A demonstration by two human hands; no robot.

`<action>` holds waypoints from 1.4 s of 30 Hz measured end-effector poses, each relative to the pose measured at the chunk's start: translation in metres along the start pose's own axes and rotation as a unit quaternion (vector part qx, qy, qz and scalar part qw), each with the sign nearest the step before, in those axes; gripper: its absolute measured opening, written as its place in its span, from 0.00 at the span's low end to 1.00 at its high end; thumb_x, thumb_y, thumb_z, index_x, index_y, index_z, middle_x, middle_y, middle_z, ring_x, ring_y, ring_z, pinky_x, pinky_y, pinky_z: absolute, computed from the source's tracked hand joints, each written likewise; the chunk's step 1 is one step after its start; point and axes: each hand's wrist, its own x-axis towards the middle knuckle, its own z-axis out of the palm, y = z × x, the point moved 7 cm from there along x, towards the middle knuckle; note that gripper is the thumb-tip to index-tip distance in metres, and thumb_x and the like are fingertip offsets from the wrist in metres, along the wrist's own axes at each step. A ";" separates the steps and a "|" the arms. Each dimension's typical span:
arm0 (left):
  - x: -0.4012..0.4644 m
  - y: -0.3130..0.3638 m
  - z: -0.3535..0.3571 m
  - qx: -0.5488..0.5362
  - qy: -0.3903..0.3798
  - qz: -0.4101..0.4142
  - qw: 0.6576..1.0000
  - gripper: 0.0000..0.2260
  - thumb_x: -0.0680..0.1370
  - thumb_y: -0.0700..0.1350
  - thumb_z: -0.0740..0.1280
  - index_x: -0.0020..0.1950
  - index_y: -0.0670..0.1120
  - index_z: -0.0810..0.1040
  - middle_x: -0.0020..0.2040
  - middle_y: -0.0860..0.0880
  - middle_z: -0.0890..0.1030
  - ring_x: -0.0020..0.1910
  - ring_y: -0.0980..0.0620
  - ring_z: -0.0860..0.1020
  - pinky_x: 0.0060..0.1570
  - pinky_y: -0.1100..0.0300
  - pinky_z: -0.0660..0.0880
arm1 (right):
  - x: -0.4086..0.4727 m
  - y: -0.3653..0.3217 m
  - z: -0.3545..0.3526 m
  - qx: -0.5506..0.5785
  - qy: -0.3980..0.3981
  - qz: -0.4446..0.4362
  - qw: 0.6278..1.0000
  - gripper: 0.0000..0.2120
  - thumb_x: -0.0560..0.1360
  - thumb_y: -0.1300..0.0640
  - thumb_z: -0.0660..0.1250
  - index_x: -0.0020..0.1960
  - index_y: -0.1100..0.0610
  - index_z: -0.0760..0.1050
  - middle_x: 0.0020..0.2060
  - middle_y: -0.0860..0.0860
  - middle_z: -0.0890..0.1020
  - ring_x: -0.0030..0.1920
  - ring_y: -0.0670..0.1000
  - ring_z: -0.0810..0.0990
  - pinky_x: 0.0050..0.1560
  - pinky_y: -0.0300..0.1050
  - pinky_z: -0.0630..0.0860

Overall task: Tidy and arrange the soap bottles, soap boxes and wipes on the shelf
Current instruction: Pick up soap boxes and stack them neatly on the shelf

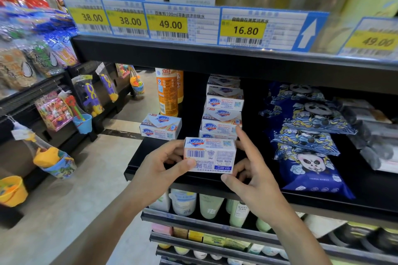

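Head view: a soap box [210,154] is held between left hand [160,164] and right hand [251,175], both grips pinching it, seemingly to be squared against the stack [223,114] on the shelf [301,198]

We see two bare forearms coming up from the bottom edge, each ending in a bare hand: left hand [159,165], right hand [252,180]. No sleeves, cuffs or gloves show on either arm as far as the picture reaches. We see no rings, watch or bands on fingers or wrists. Fingernails are short and unpainted where visible. Forearms look slim, stretched by the wide-angle lens. Nothing above the forearms shows.
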 end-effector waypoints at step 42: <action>0.001 0.000 -0.004 0.021 -0.060 -0.005 0.998 0.36 0.77 0.40 0.76 0.79 0.63 0.65 0.68 0.57 0.81 0.68 0.55 0.78 0.64 0.67 0.73 | -0.001 0.004 0.005 0.015 -0.043 0.042 0.998 0.30 0.76 0.54 0.77 0.69 0.31 0.71 0.54 0.44 0.82 0.42 0.58 0.75 0.48 0.50 0.77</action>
